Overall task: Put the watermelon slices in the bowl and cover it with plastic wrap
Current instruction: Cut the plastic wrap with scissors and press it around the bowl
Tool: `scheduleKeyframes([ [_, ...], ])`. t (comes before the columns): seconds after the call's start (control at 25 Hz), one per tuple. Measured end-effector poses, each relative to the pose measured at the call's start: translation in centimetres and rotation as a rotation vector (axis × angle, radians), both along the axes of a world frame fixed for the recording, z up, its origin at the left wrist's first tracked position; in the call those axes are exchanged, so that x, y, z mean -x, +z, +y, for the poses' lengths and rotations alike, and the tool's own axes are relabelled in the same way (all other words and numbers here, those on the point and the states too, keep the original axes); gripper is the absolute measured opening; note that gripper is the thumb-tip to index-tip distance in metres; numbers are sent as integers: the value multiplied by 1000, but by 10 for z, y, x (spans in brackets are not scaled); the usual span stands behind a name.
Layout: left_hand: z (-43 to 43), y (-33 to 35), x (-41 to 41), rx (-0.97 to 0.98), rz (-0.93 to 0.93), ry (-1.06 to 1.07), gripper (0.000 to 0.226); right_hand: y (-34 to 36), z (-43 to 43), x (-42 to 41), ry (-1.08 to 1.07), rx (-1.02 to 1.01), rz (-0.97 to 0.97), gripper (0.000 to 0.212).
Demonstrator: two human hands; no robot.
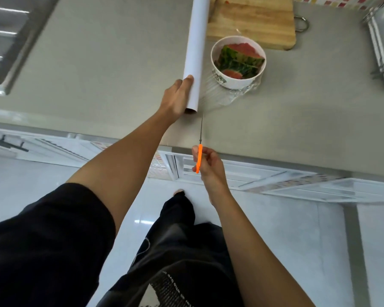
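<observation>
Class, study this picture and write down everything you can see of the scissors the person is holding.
The scissors have a bright orange plastic-looking grip and thin grey metal blades seen edge-on, so whether they are parted cannot be told. The right hand pinches the grip just off the near edge of the counter. The blades point away from the person, tip close to the near end of the white wrap roll and the clear film stretched from it.

Soft, even daylight; shadows faint on the worktop (120,63). Pale glare streaks the glossy floor (275,229). Wide-angle bending curves the worktop's edge, and corners smear slightly soft.
</observation>
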State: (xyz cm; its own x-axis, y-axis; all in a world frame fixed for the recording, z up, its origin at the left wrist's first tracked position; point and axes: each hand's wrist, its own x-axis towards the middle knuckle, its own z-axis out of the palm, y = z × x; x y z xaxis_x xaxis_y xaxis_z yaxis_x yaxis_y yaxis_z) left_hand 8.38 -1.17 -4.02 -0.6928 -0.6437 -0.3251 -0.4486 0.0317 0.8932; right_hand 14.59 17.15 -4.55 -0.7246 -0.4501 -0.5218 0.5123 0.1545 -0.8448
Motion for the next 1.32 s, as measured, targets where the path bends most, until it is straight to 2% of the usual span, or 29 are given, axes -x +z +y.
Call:
scheduleKeyframes([
  [0.16,-2,1,0,-6,-2,-13,41,3,-9,5,75,-79,-9,38],
  [0.56,-2,-5,0,-29,-6,-8,41,4,-38,39,100,-44,4,19],
  [0.92,-7,-5,4,36,-37,-25,44,-10,-39,53,42,66,9,15],
  [1.32,-9,-6,6,-38,2,-2,38,-9,-42,61,80,-18,-32,14],
])
